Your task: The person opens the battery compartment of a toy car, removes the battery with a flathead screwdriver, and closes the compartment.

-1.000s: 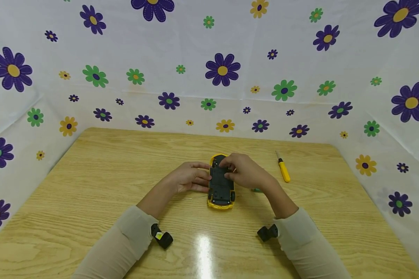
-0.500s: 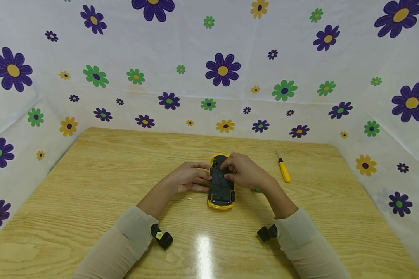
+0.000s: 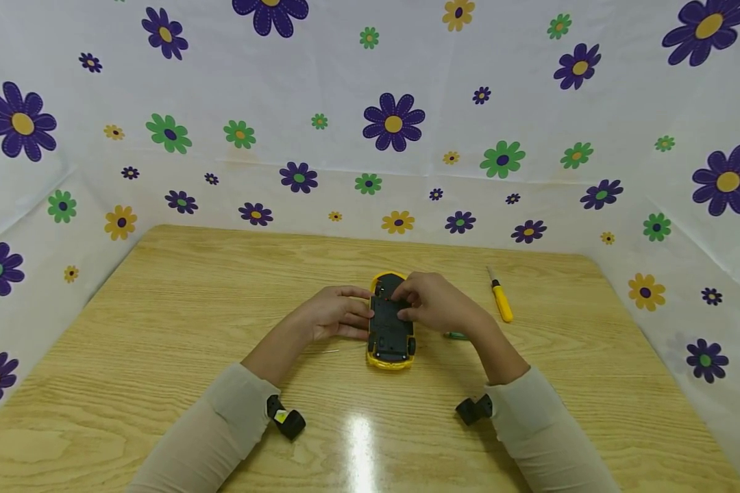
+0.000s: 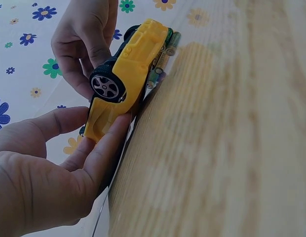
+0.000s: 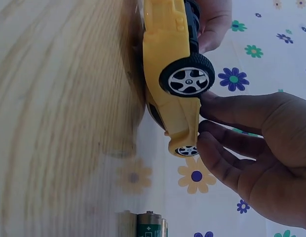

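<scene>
A yellow toy car (image 3: 391, 332) lies upside down on the table, its black underside facing up and its wheels showing in both wrist views. My left hand (image 3: 339, 313) holds the car's left side, with the thumb at the underside edge and fingers along the yellow body (image 4: 138, 54). Over the underside, my right hand (image 3: 434, 301) has curled fingers, and its thumb and fingertips touch the black base. Whether they pinch a small part there is hidden. Beside the right wrist lies a green battery (image 3: 455, 335); the right wrist view shows a battery (image 5: 149, 224) too.
A screwdriver (image 3: 501, 301) with a yellow handle lies to the right on the wooden table (image 3: 222, 274). A thin pale sliver (image 3: 329, 351) lies left of the car. Flowered cloth (image 3: 321, 82) hangs behind and at both sides.
My right hand has shifted slightly to the right over the car's underside, and more of the green battery shows. The left hand and the car have stayed in place.
</scene>
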A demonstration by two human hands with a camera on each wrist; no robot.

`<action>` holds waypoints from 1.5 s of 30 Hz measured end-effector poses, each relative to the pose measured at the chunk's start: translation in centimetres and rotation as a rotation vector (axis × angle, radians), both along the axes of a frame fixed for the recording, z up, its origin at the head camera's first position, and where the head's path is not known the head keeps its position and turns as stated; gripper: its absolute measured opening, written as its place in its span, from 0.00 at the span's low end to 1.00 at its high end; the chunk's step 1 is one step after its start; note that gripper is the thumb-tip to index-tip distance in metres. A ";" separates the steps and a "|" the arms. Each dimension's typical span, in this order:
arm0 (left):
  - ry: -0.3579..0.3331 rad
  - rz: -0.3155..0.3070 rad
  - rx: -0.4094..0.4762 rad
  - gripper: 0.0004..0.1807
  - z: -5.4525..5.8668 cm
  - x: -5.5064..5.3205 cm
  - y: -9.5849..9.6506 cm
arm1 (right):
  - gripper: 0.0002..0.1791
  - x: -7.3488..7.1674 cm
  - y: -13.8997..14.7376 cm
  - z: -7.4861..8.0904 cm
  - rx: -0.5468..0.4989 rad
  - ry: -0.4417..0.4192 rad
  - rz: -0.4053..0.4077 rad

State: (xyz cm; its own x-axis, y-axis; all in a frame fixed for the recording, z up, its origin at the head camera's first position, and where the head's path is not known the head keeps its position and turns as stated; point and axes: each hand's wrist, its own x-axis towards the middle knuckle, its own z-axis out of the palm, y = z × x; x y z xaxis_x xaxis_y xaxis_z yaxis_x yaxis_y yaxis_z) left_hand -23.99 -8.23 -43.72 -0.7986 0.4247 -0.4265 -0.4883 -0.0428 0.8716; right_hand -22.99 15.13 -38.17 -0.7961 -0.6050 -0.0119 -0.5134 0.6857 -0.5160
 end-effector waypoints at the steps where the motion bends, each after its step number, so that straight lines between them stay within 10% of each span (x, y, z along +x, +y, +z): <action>1: -0.001 0.000 0.000 0.29 0.0 0.0 0.0 | 0.14 0.0 0.1 0.1 -0.001 -0.006 -0.006; 45: 0.014 -0.018 -0.008 0.28 0.4 0.3 -0.1 | 0.16 -0.7 0.6 -0.7 -0.008 -0.027 -0.033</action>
